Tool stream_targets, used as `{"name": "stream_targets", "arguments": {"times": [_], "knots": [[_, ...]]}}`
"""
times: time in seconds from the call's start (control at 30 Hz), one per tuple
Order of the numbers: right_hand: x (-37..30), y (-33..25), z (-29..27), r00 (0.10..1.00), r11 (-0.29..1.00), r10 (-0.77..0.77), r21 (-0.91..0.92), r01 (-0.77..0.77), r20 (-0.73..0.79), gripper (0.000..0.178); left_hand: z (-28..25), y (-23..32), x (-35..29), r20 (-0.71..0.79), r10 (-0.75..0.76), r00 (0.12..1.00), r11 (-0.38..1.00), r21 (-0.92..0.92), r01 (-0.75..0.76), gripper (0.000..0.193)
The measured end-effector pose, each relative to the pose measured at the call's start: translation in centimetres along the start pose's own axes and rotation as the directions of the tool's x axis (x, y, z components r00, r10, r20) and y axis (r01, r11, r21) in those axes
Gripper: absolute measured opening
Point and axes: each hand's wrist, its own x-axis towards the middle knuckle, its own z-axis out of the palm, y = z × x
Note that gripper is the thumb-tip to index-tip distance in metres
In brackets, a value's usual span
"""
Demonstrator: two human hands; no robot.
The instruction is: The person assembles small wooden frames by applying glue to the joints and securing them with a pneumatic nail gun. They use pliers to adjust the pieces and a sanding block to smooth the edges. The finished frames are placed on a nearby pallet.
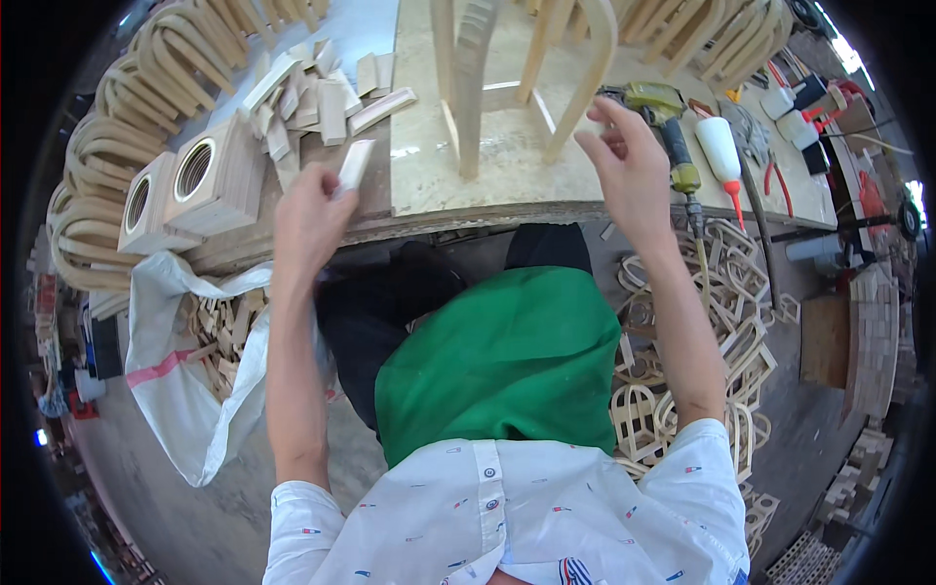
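My left hand (pixel 314 216) pinches a short wooden strip (pixel 355 164) at the front of the workbench. Just beyond it lies a heap of loose wooden pieces (pixel 310 109). My right hand (pixel 627 166) is raised beside a wooden frame (pixel 469 97) with curved legs and short crosspieces that stands on the bench. Its fingers are bent and apart, with nothing seen in them. They are close to the frame's right leg (pixel 585 88); whether they touch it I cannot tell. A green cordless-style power tool (pixel 673 136) lies right of that hand.
Bent wood pieces (pixel 180 54) line the bench's left and far edges. Two wooden blocks with round holes (pixel 216 175) stand at left. A white glue bottle (pixel 719 151) and red pliers (pixel 777 183) lie at right. Below are a white sack of offcuts (pixel 161 366) and piled small frames (pixel 741 341).
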Motion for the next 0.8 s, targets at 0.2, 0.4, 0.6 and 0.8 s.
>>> {"name": "stream_targets", "arguments": {"times": [0.2,0.4,0.6,0.8], "knots": [[-5.9,-4.5,2.3,0.913,0.929,-0.369,0.038,0.368,0.171,0.030,-1.1,6.5,-2.4,0.535,0.156,0.830,0.898,-0.427,0.106,0.019],[-4.5,-2.6,2.3,0.881,0.893,-0.417,-0.083,0.443,0.223,0.017,1.4,8.1,-0.6,0.579,0.240,0.779,0.694,-0.664,0.280,0.019],[-2.5,0.1,1.6,0.923,0.909,-0.306,-0.217,0.356,0.234,0.009,3.2,6.4,3.6,0.152,0.543,0.826,0.787,-0.436,-0.437,0.037],[-1.6,2.1,2.8,0.932,0.912,-0.244,-0.262,0.315,0.269,0.015,4.9,7.3,4.8,0.337,0.461,0.821,0.823,-0.510,-0.252,0.031]]}}
